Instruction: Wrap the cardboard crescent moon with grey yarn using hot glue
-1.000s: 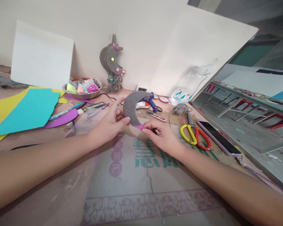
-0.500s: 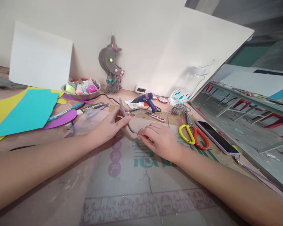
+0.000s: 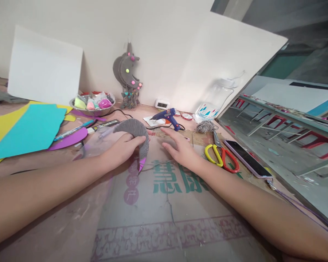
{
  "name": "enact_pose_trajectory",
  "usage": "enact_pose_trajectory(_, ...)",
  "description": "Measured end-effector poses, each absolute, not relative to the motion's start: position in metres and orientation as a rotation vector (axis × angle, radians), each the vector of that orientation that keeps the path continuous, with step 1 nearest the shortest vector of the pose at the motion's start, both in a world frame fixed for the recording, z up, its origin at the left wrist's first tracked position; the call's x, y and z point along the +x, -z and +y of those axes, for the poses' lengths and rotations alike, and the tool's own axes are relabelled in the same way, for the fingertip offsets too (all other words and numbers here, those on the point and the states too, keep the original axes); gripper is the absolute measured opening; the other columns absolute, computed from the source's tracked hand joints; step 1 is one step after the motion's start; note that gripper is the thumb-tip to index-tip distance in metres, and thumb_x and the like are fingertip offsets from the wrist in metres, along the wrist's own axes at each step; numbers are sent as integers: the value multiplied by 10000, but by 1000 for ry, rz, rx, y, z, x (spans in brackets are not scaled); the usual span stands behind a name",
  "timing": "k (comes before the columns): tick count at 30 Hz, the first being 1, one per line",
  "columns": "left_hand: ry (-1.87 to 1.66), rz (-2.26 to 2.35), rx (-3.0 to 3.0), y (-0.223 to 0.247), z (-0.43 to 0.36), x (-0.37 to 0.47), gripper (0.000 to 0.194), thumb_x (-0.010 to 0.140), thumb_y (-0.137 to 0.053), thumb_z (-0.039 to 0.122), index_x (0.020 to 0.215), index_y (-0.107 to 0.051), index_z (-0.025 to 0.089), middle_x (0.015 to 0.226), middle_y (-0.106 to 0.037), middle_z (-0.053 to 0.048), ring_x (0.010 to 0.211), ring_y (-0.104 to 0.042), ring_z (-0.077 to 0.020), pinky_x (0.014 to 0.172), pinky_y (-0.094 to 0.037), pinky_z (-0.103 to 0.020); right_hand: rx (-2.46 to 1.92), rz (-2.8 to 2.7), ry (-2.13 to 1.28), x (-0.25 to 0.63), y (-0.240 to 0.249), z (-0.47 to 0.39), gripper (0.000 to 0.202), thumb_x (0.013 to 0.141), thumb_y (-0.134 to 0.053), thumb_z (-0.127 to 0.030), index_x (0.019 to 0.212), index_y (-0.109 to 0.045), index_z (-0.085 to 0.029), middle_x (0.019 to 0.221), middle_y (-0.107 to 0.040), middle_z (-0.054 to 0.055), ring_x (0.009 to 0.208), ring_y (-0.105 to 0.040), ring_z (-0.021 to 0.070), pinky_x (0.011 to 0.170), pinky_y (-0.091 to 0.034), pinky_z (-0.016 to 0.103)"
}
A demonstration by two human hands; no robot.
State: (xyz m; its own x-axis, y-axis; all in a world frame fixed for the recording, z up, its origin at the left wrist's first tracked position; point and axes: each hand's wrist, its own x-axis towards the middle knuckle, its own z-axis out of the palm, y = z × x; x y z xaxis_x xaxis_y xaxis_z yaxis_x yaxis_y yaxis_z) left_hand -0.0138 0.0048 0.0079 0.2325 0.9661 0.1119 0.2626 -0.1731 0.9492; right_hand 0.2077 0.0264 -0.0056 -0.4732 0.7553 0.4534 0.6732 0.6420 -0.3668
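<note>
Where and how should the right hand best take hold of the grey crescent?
Probably pinch the grey crescent by its narrow purple end, coming from the right. That tapering end points down in the picture, clear of the left hand, whose thumb rests farther up the curve; the right hand is open on that side.
</note>
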Motion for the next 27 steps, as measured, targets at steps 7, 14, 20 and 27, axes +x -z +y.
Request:
enact_pose_trajectory(7, -899, 1239, 1355, -24, -7, -7, 280, 730, -574, 350, 532, -460, 187, 513, -456, 37, 486, -441, -105, 438, -321, -228, -949, -2445, -305, 199, 4, 21, 491, 887, -428, -175, 1374, -377, -211, 1360, -471, 89, 1239, -438, 189, 1041, -343, 399)
enact_pose_trajectory(14, -890, 1221, 1265, -24, -7, -6, 283, 712, -572, 330, 510, -430, 190, 475, -402, 60, 450, -400, -89, 453, -313, -220, -1038, -2419, -318, 200, 4, 23, 446, 854, -476, -105, 1281, -499, -231, 845, -614, 34, 821, -534, 160, 786, -432, 318)
enact_pose_trajectory(20, -954, 1166, 1269, -18, -5, -6, 232, 719, -569, 314, 536, -493, 193, 474, -439, 61, 460, -433, -93, 469, -323, -222, -1154, -2354, -322, 199, 4, 24, 361, 837, -530, -121, 1190, -579, -172, 865, -634, 49, 796, -532, 150, 743, -418, 292)
enact_pose_trajectory(27, -955, 1198, 1259, -16, -4, -7, 273, 717, -581, 314, 496, -478, 191, 438, -443, 53, 461, -449, -99, 467, -325, -220, -1232, -2301, -283, 201, 6, 26, 303, 816, -586, -188, 1117, -608, -156, 857, -620, 57, 785, -536, 158, 737, -419, 300)
